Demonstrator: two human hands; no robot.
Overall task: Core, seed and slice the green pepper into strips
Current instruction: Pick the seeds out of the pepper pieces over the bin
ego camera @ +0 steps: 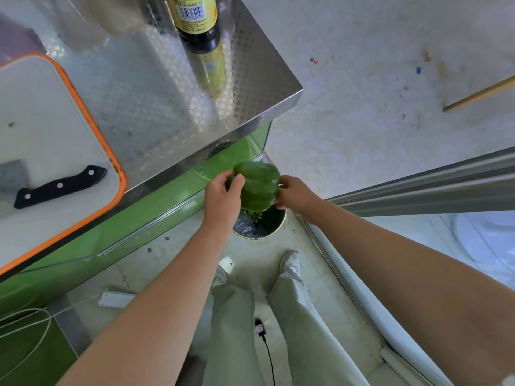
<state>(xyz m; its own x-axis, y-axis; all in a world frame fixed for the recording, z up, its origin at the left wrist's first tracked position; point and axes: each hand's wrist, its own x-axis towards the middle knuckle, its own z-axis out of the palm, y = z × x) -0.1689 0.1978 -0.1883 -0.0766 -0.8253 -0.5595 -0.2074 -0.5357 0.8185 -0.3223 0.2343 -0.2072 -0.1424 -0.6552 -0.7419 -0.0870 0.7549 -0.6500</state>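
**Left forearm [167, 288] and right forearm [404, 260] stretched out, green pepper [257, 185] held above the bin [281, 223]**

Both bare arms run from the bottom corners of the view and meet just beyond the corner of the steel counter [156, 107]. The left hand [223, 196] grips the pepper's left side, thumb and fingers curled round it. The right hand [295, 195] pinches the right side with its fingertips. The pepper hangs in the air between the two hands, clear of the counter and directly over the round bin on the floor. The bin has a dark liner, and small green bits [255, 215] lie inside it. Whether the pepper's core is still in place cannot be told from this angle.

On the counter, well to the left of the hands, lies a white cutting board [41, 121] with an orange rim. A knife [60, 186] with a black riveted handle rests on the board's near end, its blade pointing left. A dark bottle [196, 20] with a yellow label stands at the far edge of the counter. Below the counter runs a green cabinet front [156, 201].

The person's pale trousers [292, 316] and a light shoe [291, 263] show under the arms. A white power strip [117, 299] lies on the floor to the left, and a black plug [259, 328] with its cable hangs between the legs. A wooden stick [479, 94] lies on the floor at the far right.
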